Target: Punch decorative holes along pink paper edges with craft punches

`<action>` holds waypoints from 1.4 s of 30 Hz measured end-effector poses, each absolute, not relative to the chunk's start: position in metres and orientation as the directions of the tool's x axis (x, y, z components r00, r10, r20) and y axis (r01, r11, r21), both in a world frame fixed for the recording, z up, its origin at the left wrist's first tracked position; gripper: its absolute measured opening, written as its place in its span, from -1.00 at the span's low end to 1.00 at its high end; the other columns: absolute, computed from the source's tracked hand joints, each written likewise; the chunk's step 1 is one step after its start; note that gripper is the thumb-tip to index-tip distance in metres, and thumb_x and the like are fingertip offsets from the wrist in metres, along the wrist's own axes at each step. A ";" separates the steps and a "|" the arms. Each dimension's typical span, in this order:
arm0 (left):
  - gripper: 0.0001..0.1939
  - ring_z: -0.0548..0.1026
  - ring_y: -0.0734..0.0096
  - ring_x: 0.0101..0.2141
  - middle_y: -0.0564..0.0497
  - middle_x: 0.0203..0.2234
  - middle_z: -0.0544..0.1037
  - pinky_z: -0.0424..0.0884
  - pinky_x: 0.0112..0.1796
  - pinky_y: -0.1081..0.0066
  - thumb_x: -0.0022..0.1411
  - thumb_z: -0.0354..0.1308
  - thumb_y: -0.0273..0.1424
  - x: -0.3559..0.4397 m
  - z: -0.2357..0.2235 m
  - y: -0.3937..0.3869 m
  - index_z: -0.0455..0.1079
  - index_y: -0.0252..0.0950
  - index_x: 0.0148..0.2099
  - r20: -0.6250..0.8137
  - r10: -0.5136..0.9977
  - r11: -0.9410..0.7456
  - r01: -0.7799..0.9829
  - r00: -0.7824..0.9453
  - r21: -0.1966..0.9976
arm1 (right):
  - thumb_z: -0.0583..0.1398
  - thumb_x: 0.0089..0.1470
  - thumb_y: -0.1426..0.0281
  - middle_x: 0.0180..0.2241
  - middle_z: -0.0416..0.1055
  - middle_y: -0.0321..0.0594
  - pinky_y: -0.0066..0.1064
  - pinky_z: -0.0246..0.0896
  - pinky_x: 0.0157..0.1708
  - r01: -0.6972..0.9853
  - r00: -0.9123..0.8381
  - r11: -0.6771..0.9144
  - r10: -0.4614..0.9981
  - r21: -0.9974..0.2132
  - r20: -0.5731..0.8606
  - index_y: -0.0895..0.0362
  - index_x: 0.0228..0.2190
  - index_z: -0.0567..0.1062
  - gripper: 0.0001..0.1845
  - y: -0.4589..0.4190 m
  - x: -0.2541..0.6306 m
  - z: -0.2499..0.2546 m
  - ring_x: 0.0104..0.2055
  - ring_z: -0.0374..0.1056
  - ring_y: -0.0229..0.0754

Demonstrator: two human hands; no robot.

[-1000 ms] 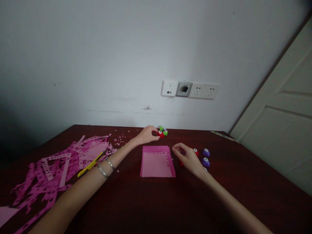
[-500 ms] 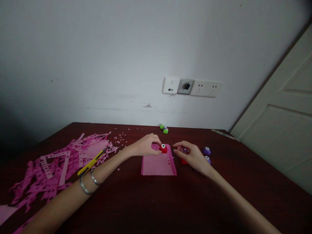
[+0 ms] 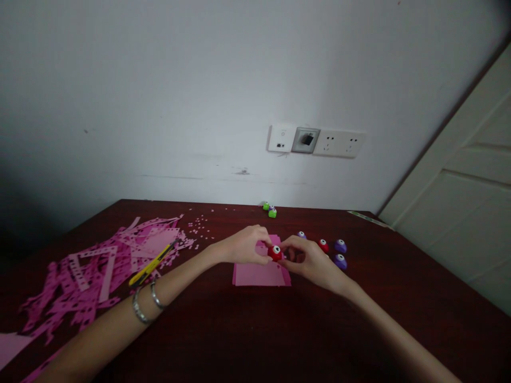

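Our left hand (image 3: 243,246) and right hand (image 3: 309,260) meet over a pink paper sheet (image 3: 259,275), their fingers pinching a red craft punch (image 3: 274,252) from both sides; whether it touches the paper we cannot tell. Just right of the right hand stand a red punch (image 3: 323,245) and purple punches (image 3: 340,261), with another purple punch (image 3: 301,234) ahead of it. Green punches (image 3: 272,213) sit well beyond the hands. Left of the left hand, a yellow utility knife (image 3: 151,268) lies on the bench (image 3: 255,340) beside heaped pink paper scraps (image 3: 99,271); silver bangles (image 3: 140,306) circle our left wrist.
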State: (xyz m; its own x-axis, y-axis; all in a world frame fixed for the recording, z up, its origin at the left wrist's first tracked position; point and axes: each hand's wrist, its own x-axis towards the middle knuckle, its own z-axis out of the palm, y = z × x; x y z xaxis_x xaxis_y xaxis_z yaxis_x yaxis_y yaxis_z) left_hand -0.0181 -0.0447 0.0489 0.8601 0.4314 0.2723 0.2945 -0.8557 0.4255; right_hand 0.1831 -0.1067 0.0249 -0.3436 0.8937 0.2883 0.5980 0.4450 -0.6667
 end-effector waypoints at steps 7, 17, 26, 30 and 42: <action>-0.78 0.38 0.43 -0.32 0.03 -0.35 0.43 0.26 -0.24 0.40 0.05 0.16 -0.32 -0.018 0.046 -0.043 0.43 -0.23 -0.21 0.238 0.405 -0.847 0.265 0.883 0.461 | 0.22 -0.07 0.39 -0.45 0.33 -0.31 -0.51 0.09 -0.53 0.587 -0.355 0.408 0.906 -0.700 0.230 0.11 -0.34 0.48 -0.83 -0.110 0.182 0.029 -0.47 0.21 -0.30; -0.71 0.40 0.37 -0.33 -0.08 -0.33 0.48 0.27 -0.33 0.43 0.03 0.16 -0.27 -0.044 0.031 0.001 0.44 -0.37 -0.24 0.017 0.638 -0.713 0.582 0.770 0.391 | 0.28 -0.15 0.31 -0.52 0.37 -0.29 -0.46 0.15 -0.46 0.640 -0.248 0.182 0.968 -0.747 0.023 0.17 -0.37 0.52 -0.75 -0.100 0.209 0.019 -0.46 0.28 -0.27; -0.53 0.36 0.24 -0.25 -0.14 -0.20 0.43 0.22 -0.37 0.41 -0.02 0.18 -0.17 -0.046 0.013 0.011 0.35 -0.34 -0.09 -0.104 0.725 -0.642 0.723 0.680 0.253 | 0.24 -0.11 0.36 -0.53 0.39 -0.27 -0.45 0.20 -0.50 0.672 -0.166 0.081 0.985 -0.736 -0.043 0.20 -0.34 0.49 -0.77 -0.115 0.208 -0.008 -0.50 0.31 -0.26; -0.54 0.34 0.23 -0.26 -0.13 -0.23 0.42 0.21 -0.38 0.42 -0.06 0.21 -0.16 -0.046 0.009 0.012 0.36 -0.34 -0.15 -0.134 0.727 -0.635 0.734 0.673 0.241 | 0.22 -0.09 0.38 -0.52 0.42 -0.25 -0.46 0.23 -0.53 0.652 -0.169 0.062 0.984 -0.756 -0.064 0.21 -0.33 0.47 -0.78 -0.116 0.209 -0.014 -0.53 0.32 -0.26; -0.74 0.34 0.48 -0.45 0.02 -0.46 0.45 0.18 -0.44 0.51 -0.09 0.27 -0.34 -0.047 -0.007 0.026 0.39 -0.37 -0.33 -0.122 0.636 -0.668 0.623 0.762 0.406 | 0.20 -0.08 0.40 -0.51 0.42 -0.25 -0.45 0.31 -0.57 0.633 -0.159 0.031 0.983 -0.773 -0.091 0.21 -0.34 0.43 -0.80 -0.114 0.211 -0.014 -0.52 0.35 -0.25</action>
